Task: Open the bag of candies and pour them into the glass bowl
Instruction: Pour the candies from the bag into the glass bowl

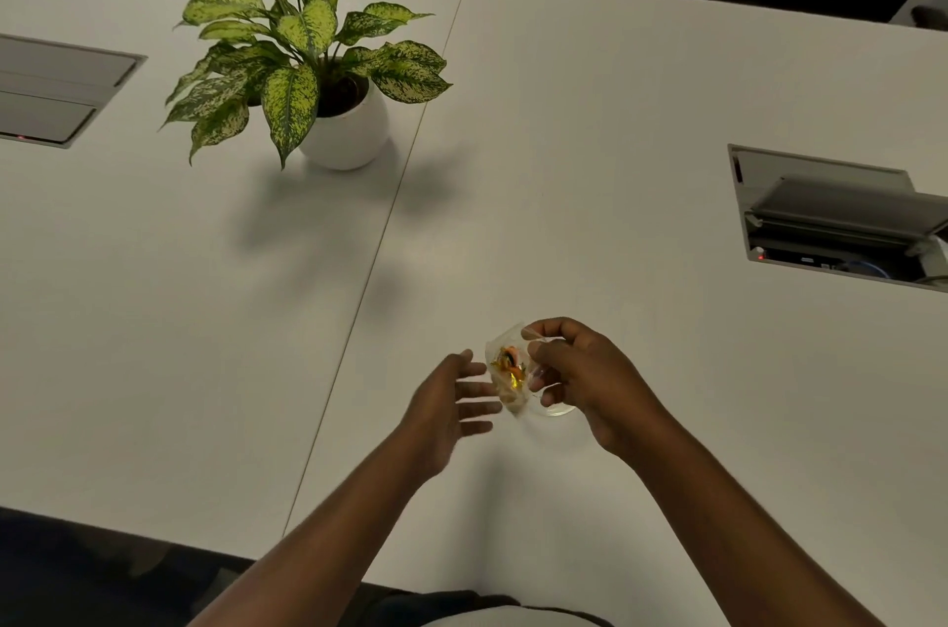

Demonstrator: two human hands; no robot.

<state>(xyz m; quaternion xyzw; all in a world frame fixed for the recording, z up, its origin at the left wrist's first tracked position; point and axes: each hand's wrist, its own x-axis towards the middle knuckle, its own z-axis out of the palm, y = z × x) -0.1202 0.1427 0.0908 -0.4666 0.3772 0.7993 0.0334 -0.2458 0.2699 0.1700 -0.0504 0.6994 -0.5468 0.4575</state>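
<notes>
White laminate covers nearly the whole frame: the worktop [590,113], split by a seam running from upper centre down to lower left, with two grey cable hatches let into it, one at the left edge [56,90] and one at the right [841,221], the latter propped open. A potted plant [302,57] stands in the upper left, well apart from the work, so nothing crowds the pour. Lower centre, two bare forearms reach in from the bottom edge. The right hand [590,380] pinches the clear bag [508,370] by its upper part between thumb and fingers, holding it up off the worktop and directly over the bowl [556,408], probably so that the candies [509,362], orange and gold and bunched low in the bag, fall straight in once it is open. The left hand [451,400] is spread and holds nothing, its fingertips just beside the bag, seemingly poised to take the other side and pull. Whether the bag is open yet cannot be told. Only a curved sliver of the glass bowl shows beneath the right hand; no candies are visible in it.
</notes>
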